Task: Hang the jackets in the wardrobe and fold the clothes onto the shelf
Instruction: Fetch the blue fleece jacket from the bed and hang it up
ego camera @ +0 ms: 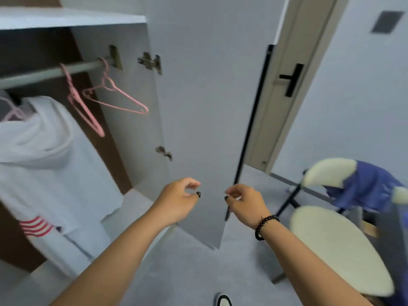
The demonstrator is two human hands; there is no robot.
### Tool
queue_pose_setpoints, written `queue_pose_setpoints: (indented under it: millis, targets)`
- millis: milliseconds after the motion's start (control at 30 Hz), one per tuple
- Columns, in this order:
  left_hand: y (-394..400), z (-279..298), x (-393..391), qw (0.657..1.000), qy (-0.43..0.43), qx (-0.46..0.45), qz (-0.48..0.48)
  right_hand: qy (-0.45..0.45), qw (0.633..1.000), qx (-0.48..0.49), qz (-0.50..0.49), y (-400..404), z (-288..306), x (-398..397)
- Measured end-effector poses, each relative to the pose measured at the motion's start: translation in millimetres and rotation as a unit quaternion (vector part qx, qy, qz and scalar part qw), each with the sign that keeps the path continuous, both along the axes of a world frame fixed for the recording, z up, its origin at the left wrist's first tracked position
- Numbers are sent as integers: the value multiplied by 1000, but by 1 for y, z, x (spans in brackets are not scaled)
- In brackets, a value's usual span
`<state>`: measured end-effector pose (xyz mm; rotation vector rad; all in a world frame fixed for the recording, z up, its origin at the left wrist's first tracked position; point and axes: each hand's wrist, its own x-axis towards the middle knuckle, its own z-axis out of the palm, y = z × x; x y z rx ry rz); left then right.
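A white hooded jacket (44, 155) with red stripes on one sleeve hangs on a pink hanger from the wardrobe rail (50, 72) at the left. Two bare pink hangers (88, 107) hang on the rail to its right. A blue garment (366, 186) lies draped over the back of a chair at the right. My left hand (178, 199) and my right hand (242, 202) hover side by side in front of the open wardrobe door (198, 107), fingers loosely curled, holding nothing.
A cream-seated folding chair (337, 246) stands at the lower right. A white shelf (66, 17) tops the wardrobe. Behind the door is a room door with a black handle (291, 79). A shoe tip (223, 300) shows at the bottom on the grey floor.
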<state>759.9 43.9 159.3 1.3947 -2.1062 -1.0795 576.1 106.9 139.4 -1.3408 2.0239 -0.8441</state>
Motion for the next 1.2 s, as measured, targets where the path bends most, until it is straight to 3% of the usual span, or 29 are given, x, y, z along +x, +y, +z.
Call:
queue_pose_setpoints:
  millis: [567,1200]
  targets:
    - [103,-20,-197,969,17,57,-239,-12,966,14,-257,181,-18,-160]
    - [245,-45,-490,926,8,123,-358,-33,917,60,-393,385,-35,-405]
